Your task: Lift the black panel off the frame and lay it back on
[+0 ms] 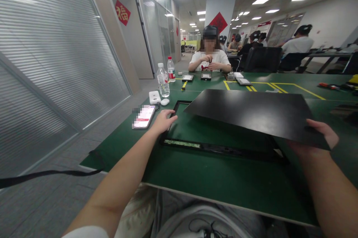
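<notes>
My right hand (321, 135) is closed on the right end of a thin, flat black panel (251, 113), thumb on top and the other fingers mostly hidden under it. The panel is tilted above a black rectangular frame (235, 151) lying on the table and covers its far right part. A narrow green circuit board (181, 143) runs along the left part of the frame's near side. At the frame's left side, my left hand (165, 120) grips the edge between thumb and fingers; some fingertips are hidden.
Left of the frame are a lit phone (144, 117), a white device (154, 97) and two water bottles (163, 81). Across the green table (223, 189) sits a person (209, 59) with hard drives (188, 78) in front. A bin (201, 223) stands below the near edge.
</notes>
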The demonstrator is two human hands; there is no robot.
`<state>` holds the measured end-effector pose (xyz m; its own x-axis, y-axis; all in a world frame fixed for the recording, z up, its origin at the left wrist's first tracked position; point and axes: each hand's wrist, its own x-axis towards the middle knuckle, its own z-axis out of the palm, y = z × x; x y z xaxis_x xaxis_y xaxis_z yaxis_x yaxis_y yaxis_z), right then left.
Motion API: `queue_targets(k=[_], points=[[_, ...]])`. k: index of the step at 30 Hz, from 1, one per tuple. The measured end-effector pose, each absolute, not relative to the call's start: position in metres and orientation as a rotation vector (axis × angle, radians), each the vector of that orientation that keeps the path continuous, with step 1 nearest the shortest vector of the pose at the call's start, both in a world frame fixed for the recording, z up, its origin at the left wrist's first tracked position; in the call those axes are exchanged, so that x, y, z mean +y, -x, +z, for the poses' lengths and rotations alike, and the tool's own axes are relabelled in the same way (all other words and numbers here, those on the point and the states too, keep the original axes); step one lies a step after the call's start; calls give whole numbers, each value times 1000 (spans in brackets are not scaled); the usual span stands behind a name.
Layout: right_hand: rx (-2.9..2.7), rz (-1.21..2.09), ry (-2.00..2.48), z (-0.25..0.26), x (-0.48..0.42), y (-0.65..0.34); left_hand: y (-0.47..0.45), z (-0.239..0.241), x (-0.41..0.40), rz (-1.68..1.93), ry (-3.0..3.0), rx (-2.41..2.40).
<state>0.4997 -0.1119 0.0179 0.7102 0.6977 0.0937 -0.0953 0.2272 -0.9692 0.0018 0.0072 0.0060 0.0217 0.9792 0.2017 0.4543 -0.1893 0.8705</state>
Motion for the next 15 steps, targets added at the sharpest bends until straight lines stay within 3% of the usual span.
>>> queue_targets(k=[7,15], points=[[-307,571,693,35,-107,-481,0,2,7,697,-2046,1744],[-136,513,690,33,-104,-490,-1,2,4,589,-2177,1781]])
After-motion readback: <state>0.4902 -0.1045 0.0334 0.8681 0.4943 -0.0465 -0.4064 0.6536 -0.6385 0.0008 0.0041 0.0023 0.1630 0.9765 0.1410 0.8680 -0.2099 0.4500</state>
